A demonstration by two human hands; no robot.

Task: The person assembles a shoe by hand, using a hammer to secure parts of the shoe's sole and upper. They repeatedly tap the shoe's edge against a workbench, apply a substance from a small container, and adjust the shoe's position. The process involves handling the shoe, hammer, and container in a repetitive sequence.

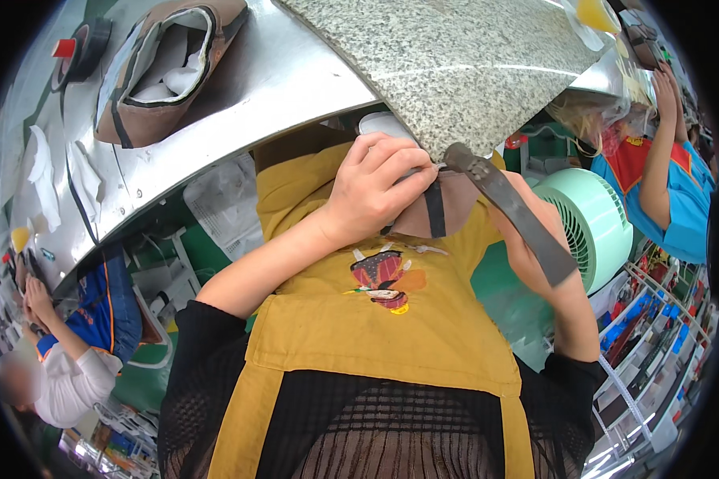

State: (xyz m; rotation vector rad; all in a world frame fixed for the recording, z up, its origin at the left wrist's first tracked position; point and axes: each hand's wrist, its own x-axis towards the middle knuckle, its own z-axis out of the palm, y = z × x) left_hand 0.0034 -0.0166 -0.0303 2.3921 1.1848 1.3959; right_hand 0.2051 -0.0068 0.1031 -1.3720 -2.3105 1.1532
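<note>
My left hand (pixel 371 191) is closed on a brown shoe upper (pixel 455 211) with a black strip, held against my yellow apron (pixel 375 327) just below the edge of a speckled stone slab (pixel 455 64). A white part (pixel 379 124) of the shoe shows above my fingers. My right hand (pixel 535 255) grips a long dark metal hand tool (pixel 511 209). Its head touches the shoe at my left fingertips, right under the slab's edge.
A second brown shoe (pixel 168 64) stuffed with white paper lies on the shiny metal table (pixel 280 80), near a tape roll (pixel 84 44). A mint-green fan (pixel 595 223) stands at my right. One co-worker (pixel 72 351) sits at the left, another person (pixel 663 184) at the right.
</note>
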